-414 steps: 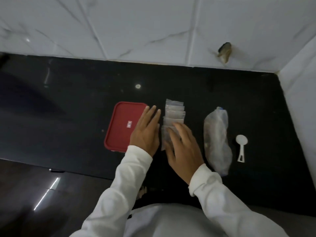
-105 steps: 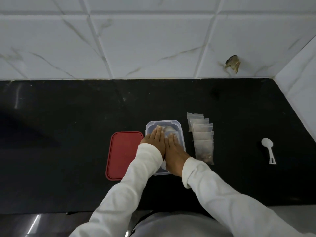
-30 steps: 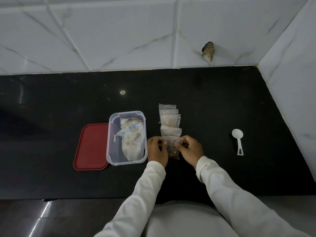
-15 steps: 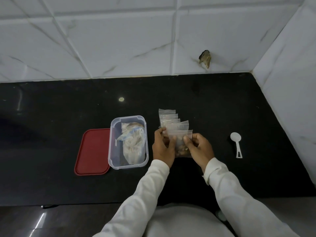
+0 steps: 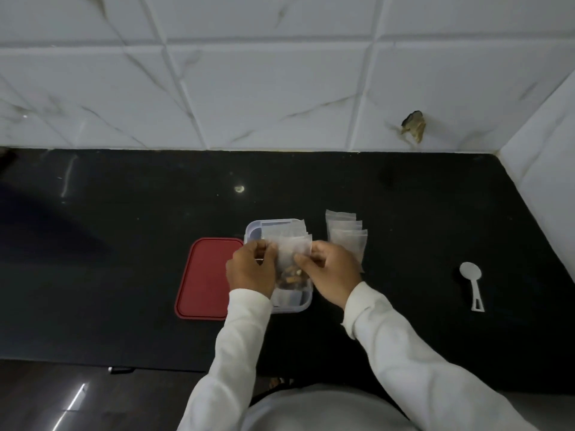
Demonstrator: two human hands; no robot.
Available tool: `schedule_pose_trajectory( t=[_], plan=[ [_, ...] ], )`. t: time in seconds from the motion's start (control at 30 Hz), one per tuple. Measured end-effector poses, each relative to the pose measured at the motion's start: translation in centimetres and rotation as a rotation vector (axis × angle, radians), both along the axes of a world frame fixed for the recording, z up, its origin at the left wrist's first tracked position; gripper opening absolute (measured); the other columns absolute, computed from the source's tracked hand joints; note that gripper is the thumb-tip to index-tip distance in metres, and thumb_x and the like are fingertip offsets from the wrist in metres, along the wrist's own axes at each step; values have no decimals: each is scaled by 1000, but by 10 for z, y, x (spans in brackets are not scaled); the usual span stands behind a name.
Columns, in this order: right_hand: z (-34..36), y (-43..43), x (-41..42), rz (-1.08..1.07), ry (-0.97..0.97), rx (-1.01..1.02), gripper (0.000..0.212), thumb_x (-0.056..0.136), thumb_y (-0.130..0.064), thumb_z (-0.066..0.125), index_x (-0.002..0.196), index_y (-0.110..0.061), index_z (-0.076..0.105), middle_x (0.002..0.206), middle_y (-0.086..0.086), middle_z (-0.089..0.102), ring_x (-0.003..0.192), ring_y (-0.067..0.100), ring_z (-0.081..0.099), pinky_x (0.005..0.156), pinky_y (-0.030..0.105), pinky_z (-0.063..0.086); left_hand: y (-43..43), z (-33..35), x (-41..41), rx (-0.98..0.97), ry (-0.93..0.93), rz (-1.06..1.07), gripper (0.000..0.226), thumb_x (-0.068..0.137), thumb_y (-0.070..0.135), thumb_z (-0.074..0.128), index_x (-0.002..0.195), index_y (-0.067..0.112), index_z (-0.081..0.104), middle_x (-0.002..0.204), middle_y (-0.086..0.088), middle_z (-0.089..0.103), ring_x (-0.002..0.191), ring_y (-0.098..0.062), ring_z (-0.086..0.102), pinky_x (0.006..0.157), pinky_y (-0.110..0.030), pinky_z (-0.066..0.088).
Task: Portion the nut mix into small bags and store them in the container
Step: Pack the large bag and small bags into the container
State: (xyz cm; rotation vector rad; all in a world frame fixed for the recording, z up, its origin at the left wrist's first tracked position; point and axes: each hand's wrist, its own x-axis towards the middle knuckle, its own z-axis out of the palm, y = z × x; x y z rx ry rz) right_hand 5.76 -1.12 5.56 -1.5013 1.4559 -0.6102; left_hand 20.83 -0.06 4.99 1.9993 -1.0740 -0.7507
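So the person has a little bunch of small bags (image 5: 292, 248) held up right over the clear container (image 5: 294, 308), near-centre on the counter (image 5: 124, 244). The left hand (image 5: 250, 272) pinches the left edge and the right hand (image 5: 333, 275) pinches the right edge, fingers curled on the plastic. The bags hang upright with the nuts (image 5: 291, 276) at the bottom, probably so they drop in neatly. The red lid (image 5: 205, 278) lies just left of the container, out of the way. The remaining bags (image 5: 345, 237) lie overlapped just to the right, and the spoon (image 5: 473, 284) is well off to the right.

Half a second back, the hands were over that row on the counter. Now they're above the container, and the row looks shorter.
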Motion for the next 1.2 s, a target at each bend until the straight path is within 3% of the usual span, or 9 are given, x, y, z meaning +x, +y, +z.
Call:
schedule_pose_trajectory(
  t=[0.2,0.4,0.57,0.67,0.77,0.83,0.9,1.03,1.2],
  plan=[
    [-23,-1,39,48,413,-9,29,92,-39,59,115,-21,57,108,2,65,101,20,63,85,34,55,-2,-11,31,252,-310,-163,18,92,32,61,91,18,73,86,-6,71,82,-29,66,73,-36,55],
    [-26,-11,59,136,730,100,43,90,-32,64,128,-15,51,121,13,58,110,30,58,88,38,51,-12,-8,30,454,-533,-455,27,97,24,54,119,10,62,114,-14,65,107,-34,60,77,-36,45],
    [-20,-14,67,121,738,154,52,87,-36,68,131,-14,50,125,13,56,115,31,56,90,36,49,-1,5,32,493,-625,-592,46,101,22,50,143,8,39,124,-17,60,114,-35,58,89,-39,49],
    [-13,2,65,80,741,-41,63,87,-32,67,140,-15,38,131,12,54,117,29,56,93,37,49,17,18,28,412,-669,-658,56,99,17,52,148,11,25,132,-13,56,113,-37,60,85,-41,49],
    [-18,15,62,203,671,-177,49,92,-20,61,137,-12,46,137,11,50,125,27,50,102,37,44,25,20,28,345,-698,-764,55,99,13,49,149,16,28,147,-5,44,124,-32,55,90,-40,49],
    [-25,15,61,336,645,-13,49,94,-21,56,140,-12,43,145,12,42,132,27,44,107,38,38,24,9,27,397,-756,-917,52,102,13,42,151,10,24,156,-10,30,142,-29,35,108,-40,38],
    [-31,14,59,442,696,3,53,96,-23,54,145,-13,38,153,10,31,139,22,35,111,36,35,22,-5,27,455,-864,-1063,54,105,17,33,154,3,15,161,-16,16,150,-30,13,121,-43,11],
    [-34,8,63,587,799,-2,59,96,-18,53,149,-6,30,156,10,28,143,21,28,112,36,34,10,-12,29,538,-936,-1180,66,102,31,36,156,9,6,160,-10,22,150,-25,16,118,-53,-13],
    [-38,-10,73,630,856,228,56,95,-35,56,144,-14,40,146,8,46,129,28,49,105,40,42,-6,-6,27,651,-1024,-1258,76,98,56,32,156,24,-4,164,1,13,152,-18,6,110,-61,-24]
  ],
)
